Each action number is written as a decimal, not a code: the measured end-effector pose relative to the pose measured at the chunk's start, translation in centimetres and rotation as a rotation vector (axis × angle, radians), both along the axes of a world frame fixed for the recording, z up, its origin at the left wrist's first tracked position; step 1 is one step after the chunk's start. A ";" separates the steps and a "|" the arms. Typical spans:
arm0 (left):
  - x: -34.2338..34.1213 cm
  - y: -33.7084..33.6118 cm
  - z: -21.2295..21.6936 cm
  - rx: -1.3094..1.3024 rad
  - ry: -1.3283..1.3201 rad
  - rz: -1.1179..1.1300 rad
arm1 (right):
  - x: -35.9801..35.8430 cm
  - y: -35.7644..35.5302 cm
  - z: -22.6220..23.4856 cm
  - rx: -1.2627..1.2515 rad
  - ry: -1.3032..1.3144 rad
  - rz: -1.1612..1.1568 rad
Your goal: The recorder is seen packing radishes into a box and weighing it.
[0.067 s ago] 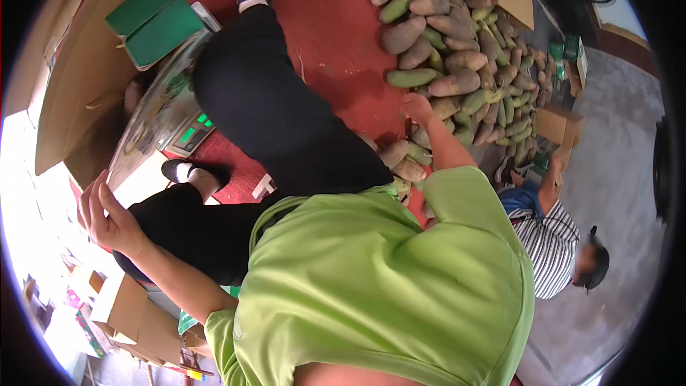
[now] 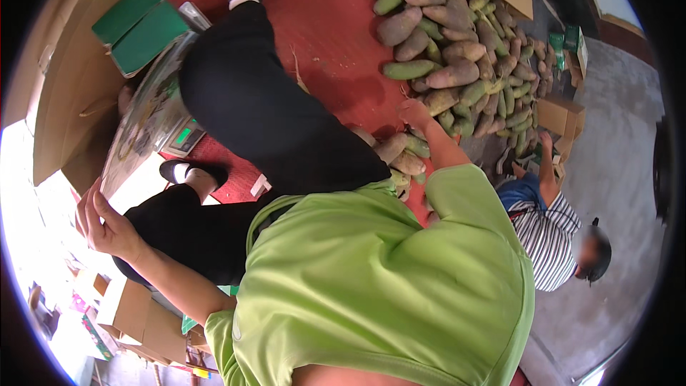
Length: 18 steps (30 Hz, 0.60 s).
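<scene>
Dozens of green and purplish-brown mangoes (image 2: 457, 57) lie heaped on the red floor mat (image 2: 329, 36) at the upper middle of the view, the pile running down toward the person's knee. At the near edge of the heap, the right hand (image 2: 414, 113) reaches down among the fruit, its fingers curled onto a mango there; whether they have closed fully around it cannot be told, since the back of the hand covers them. A few more mangoes (image 2: 400, 154) lie just beside the right forearm, touching the black trouser leg (image 2: 279, 114).

On the other side, the left hand (image 2: 103, 225) is raised near the edge of a round patterned metal tray (image 2: 146, 111), fingers spread loosely open and holding nothing, their tips just beside the tray's rim. Under that tray sits a weighing scale with a green display (image 2: 184, 136). Beyond it lie flat brown cardboard sheets (image 2: 71, 93) and two green box lids (image 2: 139, 28).

The person wears a bright green shirt (image 2: 379, 279) and sits with legs stretched across the mat, black shoes (image 2: 189, 170) on both feet.

Farther right, on the grey floor, another person in a striped shirt (image 2: 547, 236) crouches beside small cardboard boxes (image 2: 557, 114), one arm lifted toward the pile.
</scene>
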<state>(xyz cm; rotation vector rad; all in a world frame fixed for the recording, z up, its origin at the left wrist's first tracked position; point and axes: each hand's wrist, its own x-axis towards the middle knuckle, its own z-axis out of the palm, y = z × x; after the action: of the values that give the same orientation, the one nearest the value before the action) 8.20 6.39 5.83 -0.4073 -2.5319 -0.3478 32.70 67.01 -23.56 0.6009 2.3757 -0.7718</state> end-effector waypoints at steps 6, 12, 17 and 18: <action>-0.1 -1.2 -0.5 0.007 -0.008 0.018 | 5.4 -1.0 1.2 0.063 -0.256 -0.221; 0.1 -0.1 -0.5 -0.017 -0.017 0.057 | 9.5 -2.6 -1.7 -0.051 -0.607 -0.829; 0.9 0.4 1.0 -0.003 -0.045 0.092 | 8.8 -6.5 -4.5 -0.205 -0.495 -0.968; 1.0 0.8 1.6 -0.023 -0.038 0.103 | 8.1 -7.2 -5.6 -0.210 -0.519 -0.970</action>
<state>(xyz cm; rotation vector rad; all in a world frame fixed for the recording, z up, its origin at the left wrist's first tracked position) 9.23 7.16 7.48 -0.2801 -2.5840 -0.2902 40.84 59.81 -29.19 1.6622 1.4271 -1.0565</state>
